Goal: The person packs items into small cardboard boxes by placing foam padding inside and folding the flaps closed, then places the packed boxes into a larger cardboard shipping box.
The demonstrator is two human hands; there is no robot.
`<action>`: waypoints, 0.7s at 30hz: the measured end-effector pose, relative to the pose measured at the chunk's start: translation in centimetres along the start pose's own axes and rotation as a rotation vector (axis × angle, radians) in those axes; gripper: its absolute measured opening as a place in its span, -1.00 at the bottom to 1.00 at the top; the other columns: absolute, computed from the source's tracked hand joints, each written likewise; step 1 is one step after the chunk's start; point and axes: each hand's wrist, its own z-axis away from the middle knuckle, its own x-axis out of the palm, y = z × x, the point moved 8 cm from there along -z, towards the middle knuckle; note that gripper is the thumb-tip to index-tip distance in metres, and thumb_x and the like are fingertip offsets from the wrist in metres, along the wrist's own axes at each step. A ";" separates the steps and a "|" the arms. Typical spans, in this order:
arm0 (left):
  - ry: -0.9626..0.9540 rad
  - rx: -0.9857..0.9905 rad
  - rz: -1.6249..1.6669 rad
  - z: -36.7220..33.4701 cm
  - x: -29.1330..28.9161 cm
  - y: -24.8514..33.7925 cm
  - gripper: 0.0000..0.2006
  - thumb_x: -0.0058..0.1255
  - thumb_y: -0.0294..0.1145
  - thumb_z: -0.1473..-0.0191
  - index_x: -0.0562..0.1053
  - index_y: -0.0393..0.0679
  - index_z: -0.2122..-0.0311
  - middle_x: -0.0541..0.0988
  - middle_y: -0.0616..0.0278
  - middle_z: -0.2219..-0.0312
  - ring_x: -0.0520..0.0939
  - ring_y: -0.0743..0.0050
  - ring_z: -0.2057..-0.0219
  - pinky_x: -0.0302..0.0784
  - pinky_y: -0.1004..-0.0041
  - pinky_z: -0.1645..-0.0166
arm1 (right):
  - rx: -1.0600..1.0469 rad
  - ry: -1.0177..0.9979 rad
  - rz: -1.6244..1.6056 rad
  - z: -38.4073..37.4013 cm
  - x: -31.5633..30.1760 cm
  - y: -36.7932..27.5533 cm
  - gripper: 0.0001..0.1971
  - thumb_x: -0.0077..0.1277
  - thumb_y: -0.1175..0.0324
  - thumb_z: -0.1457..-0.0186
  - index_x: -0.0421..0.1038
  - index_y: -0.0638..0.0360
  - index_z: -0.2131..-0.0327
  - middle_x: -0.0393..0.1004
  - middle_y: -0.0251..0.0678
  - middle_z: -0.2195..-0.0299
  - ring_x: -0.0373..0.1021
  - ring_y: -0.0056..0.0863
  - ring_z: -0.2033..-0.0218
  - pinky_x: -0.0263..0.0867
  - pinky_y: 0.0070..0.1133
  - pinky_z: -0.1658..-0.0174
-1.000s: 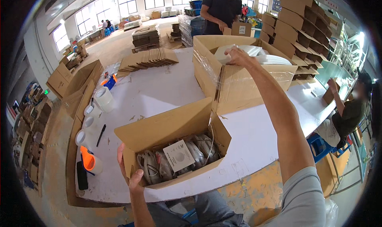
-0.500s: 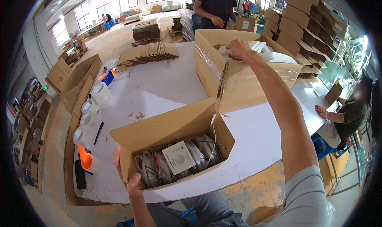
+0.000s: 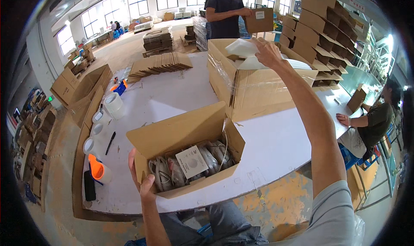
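Note:
My left hand (image 3: 145,182) grips the left end of an open cardboard box (image 3: 172,127), thumb on the near side and fingers round the far side. Inside stand several bundles in clear plastic bags (image 3: 162,175), with a white printed card (image 3: 191,161) lying on top. A thin pale cord shows at the box's right end. Over the large carton (image 3: 263,93) my right hand (image 3: 268,55) is closed on a white foam sheet (image 3: 239,48), which is tilted up above the rim. More white sheets lie in that carton; its bottom is hidden.
Tape rolls (image 3: 114,104), orange-and-blue tape dispensers (image 3: 97,170) and a black pen (image 3: 110,143) lie along the table's left side. Flat cardboard pieces (image 3: 161,65) lie at the far edge. One person (image 3: 224,9) holds a small box beyond the carton; another (image 3: 373,121) sits at right.
My right hand has drawn the foam sheet up out of the large carton. The standing person has raised a small box. The open box sits slightly differently in view.

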 end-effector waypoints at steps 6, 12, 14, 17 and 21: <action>-0.039 0.008 0.043 -0.3 0.7 0.2 -0.05 0.15 -0.15 0.22 0.09 -0.21 -0.33 0.27 0.10 -0.19 0.27 0.16 -0.24 0.13 0.14 -0.31 | -0.027 0.272 -0.195 2.0 -4.8 1.4 -0.34 0.09 0.60 0.03 0.22 -0.14 -0.16 0.39 -0.12 -0.07 0.44 -0.06 0.00 0.43 -0.27 0.00; -0.057 -0.026 0.034 -0.4 0.8 0.3 -0.06 0.11 -0.21 0.24 0.08 -0.21 -0.33 0.27 0.07 -0.20 0.28 0.15 -0.25 0.11 0.15 -0.34 | 0.007 0.422 -0.261 3.0 -9.1 3.8 -0.33 0.17 0.54 0.08 0.26 -0.14 -0.15 0.47 -0.15 -0.03 0.43 -0.12 -0.04 0.36 -0.33 -0.06; -0.052 -0.042 0.059 -0.2 0.9 0.0 -0.06 0.10 -0.21 0.24 0.08 -0.21 -0.34 0.27 0.08 -0.21 0.28 0.15 -0.25 0.11 0.15 -0.34 | -0.009 0.513 -0.240 3.3 -10.7 5.3 -0.35 0.21 0.49 0.09 0.28 -0.15 -0.13 0.53 -0.15 0.05 0.49 -0.14 0.04 0.39 -0.33 0.00; -0.048 -0.029 0.071 -0.1 0.5 0.1 -0.07 0.09 -0.23 0.22 0.08 -0.20 -0.34 0.25 0.09 -0.22 0.27 0.16 -0.26 0.09 0.16 -0.36 | 0.086 0.481 -0.258 3.5 -11.5 7.4 -0.40 0.18 0.50 0.06 0.30 -0.09 -0.11 0.53 -0.15 0.04 0.48 -0.10 0.03 0.37 -0.30 -0.05; -0.075 0.030 -0.003 -0.1 0.2 0.0 -0.10 0.09 -0.25 0.20 0.10 -0.20 -0.34 0.22 0.11 -0.24 0.24 0.17 -0.29 0.06 0.16 -0.37 | 0.269 0.647 -0.304 4.8 -14.2 10.5 -0.49 0.20 0.45 0.04 0.36 -0.08 -0.04 0.56 -0.18 0.07 0.51 -0.13 0.07 0.37 -0.29 -0.03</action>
